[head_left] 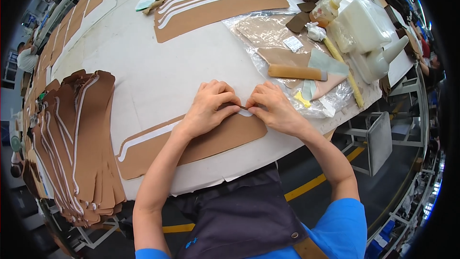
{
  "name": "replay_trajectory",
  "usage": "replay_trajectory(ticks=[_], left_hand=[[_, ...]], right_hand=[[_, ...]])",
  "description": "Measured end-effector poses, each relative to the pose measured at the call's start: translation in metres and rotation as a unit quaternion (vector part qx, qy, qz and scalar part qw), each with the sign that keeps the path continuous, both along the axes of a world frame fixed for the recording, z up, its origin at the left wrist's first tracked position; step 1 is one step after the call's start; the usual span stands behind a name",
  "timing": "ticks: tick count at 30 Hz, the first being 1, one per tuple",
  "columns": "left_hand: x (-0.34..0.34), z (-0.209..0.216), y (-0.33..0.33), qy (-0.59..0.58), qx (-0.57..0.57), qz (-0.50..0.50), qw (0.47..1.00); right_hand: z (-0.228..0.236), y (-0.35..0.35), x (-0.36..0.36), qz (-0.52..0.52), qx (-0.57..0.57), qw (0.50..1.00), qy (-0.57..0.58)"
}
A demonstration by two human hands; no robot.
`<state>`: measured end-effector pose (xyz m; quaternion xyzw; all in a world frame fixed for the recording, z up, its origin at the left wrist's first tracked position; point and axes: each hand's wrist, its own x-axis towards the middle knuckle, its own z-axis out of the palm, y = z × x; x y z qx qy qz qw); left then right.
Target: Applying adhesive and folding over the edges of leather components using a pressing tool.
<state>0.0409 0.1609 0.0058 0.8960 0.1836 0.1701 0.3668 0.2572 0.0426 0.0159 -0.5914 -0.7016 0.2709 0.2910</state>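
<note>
A long brown leather piece [215, 140] with a white strip [149, 136] along its far edge lies near the table's front edge. Over its right end, my left hand [214, 107] pinches the far edge between thumb and fingers. My right hand [274, 107] pinches the same edge just beside it, thumb and index finger together. Between the two sets of fingertips, a short stretch of the edge looks folded up and dark. The fingers cover the rest of the part they grip.
A pile of brown pieces with white strips [98, 148] hangs over the table's left front. More striped pieces [225, 9] lie fanned at the back. To the right are a plastic bag [256, 33], a wooden-handled tool [297, 72], a yellow stick [342, 64] and glue bottles [383, 62].
</note>
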Motion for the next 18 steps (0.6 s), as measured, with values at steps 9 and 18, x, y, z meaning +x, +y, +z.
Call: replay_trajectory(ticks=[9, 18], left_hand=[[0.006, -0.005, 0.012, -0.011, -0.005, -0.044, 0.999], [0.003, -0.012, 0.022, -0.021, -0.035, -0.072, 0.997]], right_hand=[[-0.013, 0.001, -0.001, -0.010, 0.039, 0.999, 0.010], [-0.022, -0.004, 0.005, -0.004, 0.090, 0.995, 0.042]])
